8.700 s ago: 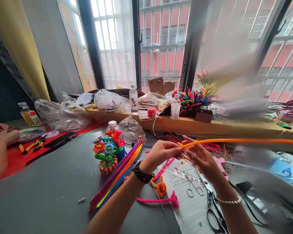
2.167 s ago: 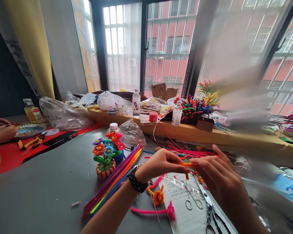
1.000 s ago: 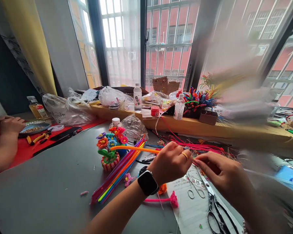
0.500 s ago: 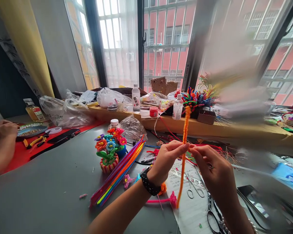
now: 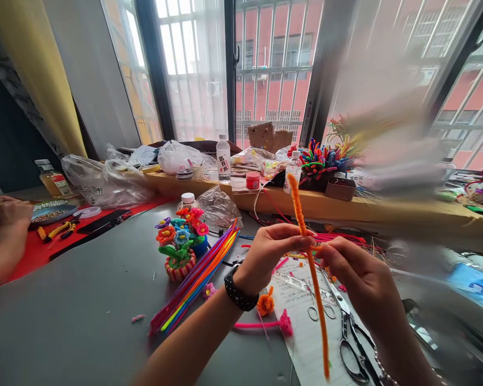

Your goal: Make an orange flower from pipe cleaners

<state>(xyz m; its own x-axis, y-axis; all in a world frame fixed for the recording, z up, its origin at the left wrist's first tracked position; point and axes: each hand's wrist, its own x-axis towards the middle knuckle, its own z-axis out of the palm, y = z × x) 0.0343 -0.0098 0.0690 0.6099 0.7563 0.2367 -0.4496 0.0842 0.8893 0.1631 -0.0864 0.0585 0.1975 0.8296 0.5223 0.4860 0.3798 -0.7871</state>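
An orange pipe cleaner (image 5: 317, 300) runs up and down through my left hand (image 5: 271, 252), which pinches it between thumb and fingers. Its upper part looks thicker and tightly wound. With thumb and fingertips, my right hand (image 5: 354, 271) grips a short orange end that sticks out sideways at the pinch. Below my hands lie an orange fuzzy flower (image 5: 265, 303) and a pink pipe-cleaner flower (image 5: 285, 323) on its stem. Large scissors (image 5: 348, 332) rest on a printed sheet (image 5: 306, 343), with small scissors (image 5: 314, 305) beside them.
Left of my arm are a bundle of coloured pipe cleaners (image 5: 197, 284) and a striped flower pot (image 5: 180, 266). Bottles, plastic bags and a box of pipe cleaners (image 5: 340, 188) line the wooden ledge (image 5: 394, 217). At far left, another person's hands (image 5: 10, 214) are near a bead tray (image 5: 52, 212).
The pipe cleaner has tilted, its top leaning left and its lower end swinging right. My right hand has shifted slightly right, and a short orange end now shows between my hands.
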